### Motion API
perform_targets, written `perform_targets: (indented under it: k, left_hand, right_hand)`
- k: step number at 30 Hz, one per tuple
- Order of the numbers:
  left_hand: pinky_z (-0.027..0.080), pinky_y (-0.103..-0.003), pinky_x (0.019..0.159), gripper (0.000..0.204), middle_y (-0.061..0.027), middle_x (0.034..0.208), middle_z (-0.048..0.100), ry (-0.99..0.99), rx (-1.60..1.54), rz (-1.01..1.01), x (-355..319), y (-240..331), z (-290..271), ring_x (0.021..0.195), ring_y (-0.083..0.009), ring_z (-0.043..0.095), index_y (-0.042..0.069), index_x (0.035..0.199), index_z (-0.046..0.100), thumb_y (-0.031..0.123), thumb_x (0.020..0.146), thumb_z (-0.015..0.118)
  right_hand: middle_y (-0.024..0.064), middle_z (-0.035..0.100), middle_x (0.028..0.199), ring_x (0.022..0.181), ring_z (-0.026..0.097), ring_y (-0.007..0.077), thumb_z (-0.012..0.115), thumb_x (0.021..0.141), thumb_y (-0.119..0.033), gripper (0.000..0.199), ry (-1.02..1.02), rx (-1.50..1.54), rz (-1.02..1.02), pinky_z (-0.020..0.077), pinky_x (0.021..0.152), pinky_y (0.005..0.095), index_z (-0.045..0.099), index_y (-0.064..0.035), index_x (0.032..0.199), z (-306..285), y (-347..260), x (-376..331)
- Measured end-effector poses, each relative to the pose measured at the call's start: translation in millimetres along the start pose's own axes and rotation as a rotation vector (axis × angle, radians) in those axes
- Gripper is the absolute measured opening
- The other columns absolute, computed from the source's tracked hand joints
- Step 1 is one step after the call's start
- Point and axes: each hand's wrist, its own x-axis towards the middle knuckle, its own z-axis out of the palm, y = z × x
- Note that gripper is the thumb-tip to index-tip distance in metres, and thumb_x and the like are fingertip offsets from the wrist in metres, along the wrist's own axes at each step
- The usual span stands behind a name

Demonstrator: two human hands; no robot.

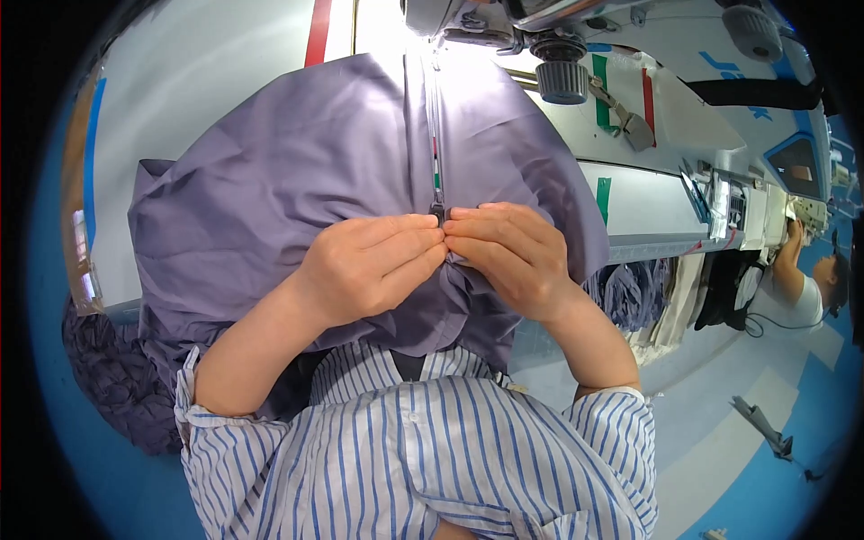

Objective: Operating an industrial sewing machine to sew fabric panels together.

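Observation:
A wide piece of purple fabric (297,144) is spread over the white sewing table and hangs over its near edge. Down its middle runs a narrow strip that looks like a zipper (435,126), ending near me in a small dark piece (438,211). My left hand (369,265) and my right hand (513,256) meet fingertip to fingertip just below that piece. Both are closed, with fingers pressed together on the fabric, which gathers into creases beneath them. The far end of the strip reaches under the sewing machine head (468,22), where bright light washes out detail.
A ribbed dark knob (562,81) juts down from the machine. Bunched dark purple fabric (117,387) hangs at the left. To the right are the white table edge (666,245), hanging cloth pieces (630,292) and a co-worker (796,283) at another station.

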Motion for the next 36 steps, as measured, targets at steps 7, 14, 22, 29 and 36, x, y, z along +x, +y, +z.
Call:
perform_targets:
  k: [7,14,22,29,36]
  left_hand:
    - [0.054,-0.028,0.065,0.036,-0.0077,0.095,0.069,-0.173,-0.171,-0.071,1,-7,-10,0.081,-0.0223,0.069,0.005,0.099,0.069,0.013,0.064,0.073]
    - [0.047,-0.037,0.091,0.052,-0.005,0.122,0.059,-0.232,0.07,-0.087,33,-50,-14,0.107,-0.0246,0.055,0.006,0.117,0.062,0.018,0.068,0.074]
    - [0.045,-0.035,0.091,0.046,-0.0012,0.116,0.06,-0.17,0.196,-0.081,33,-61,-7,0.107,-0.019,0.055,0.008,0.118,0.06,0.02,0.075,0.071]
    - [0.045,-0.036,0.094,0.043,-0.0007,0.12,0.06,-0.198,0.152,-0.117,31,-63,-6,0.111,-0.0179,0.054,0.009,0.117,0.062,0.017,0.075,0.07]
    - [0.045,-0.037,0.094,0.041,-0.0004,0.119,0.059,-0.115,0.138,-0.111,33,-70,-5,0.111,-0.0184,0.053,0.009,0.115,0.062,0.014,0.075,0.069]
  right_hand:
    - [0.0064,0.066,0.106,0.101,0.063,0.0222,0.071,0.07,-0.013,0.03,-0.125,-0.003,0.012,0.0507,0.088,0.0372,0.068,-0.0052,0.099,-7,-9,5]
    - [0.0041,0.066,0.097,0.097,0.065,0.0203,0.068,0.071,-0.009,0.023,-0.031,-0.096,-0.065,0.0526,0.085,0.0361,0.07,-0.0061,0.093,3,-8,4]
    - [0.0024,0.068,0.091,0.091,0.068,0.0186,0.068,0.071,-0.009,0.018,-0.039,-0.087,-0.097,0.0541,0.081,0.0336,0.071,-0.0075,0.088,-4,-5,11]
    - [0.0025,0.069,0.09,0.091,0.068,0.0189,0.068,0.07,-0.009,0.018,-0.089,-0.061,-0.104,0.0545,0.08,0.0336,0.071,-0.0073,0.088,-8,-2,15]
    - [0.0055,0.065,0.097,0.096,0.065,0.0207,0.065,0.071,-0.008,0.024,-0.123,-0.019,-0.104,0.0534,0.081,0.0334,0.067,-0.003,0.095,-11,5,19]
